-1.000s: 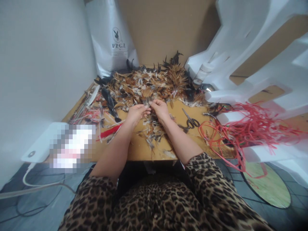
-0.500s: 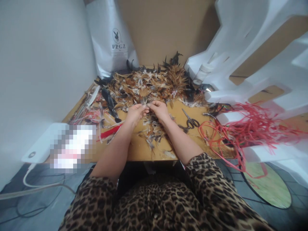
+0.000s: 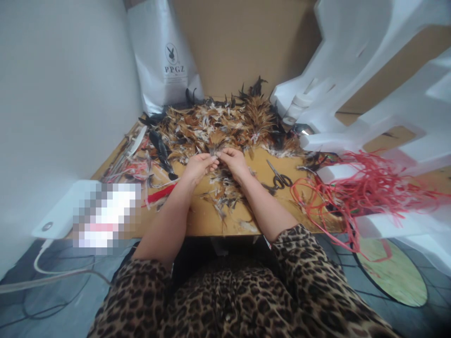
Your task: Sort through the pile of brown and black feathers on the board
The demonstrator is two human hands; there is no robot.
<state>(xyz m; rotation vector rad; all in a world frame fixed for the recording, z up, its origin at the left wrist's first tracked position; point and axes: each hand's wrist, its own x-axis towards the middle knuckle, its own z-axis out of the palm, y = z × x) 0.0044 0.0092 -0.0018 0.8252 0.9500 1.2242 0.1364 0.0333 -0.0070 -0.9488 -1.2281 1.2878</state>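
Small feather bunch pinched between both hands, busy table all around

So the small feather bunch [image 3: 217,139] is up at the fingertips, mid-table, fanned away from the wearer right against the big feather pile [image 3: 207,117]. Not much room on the far side. Best open patch of table [image 3: 259,162] is right of the hands, short of the scissors [image 3: 280,179]; there's another bare strip along the front edge. Loose feathers [image 3: 225,193] clutter the gap between the forearms.

Red ribbons [image 3: 373,188] sprawl on the right, some drooping past the front edge, with white foam pieces [image 3: 352,61] crowding behind. Left side: a red strip [image 3: 160,193] near the forearm, plus long black feathers [image 3: 160,148].

Left hand [image 3: 199,168] and right hand [image 3: 233,163] meet with fingers curled, thumbs and fingertips gripping the bunch's base. Forearms slant inward over the edge.
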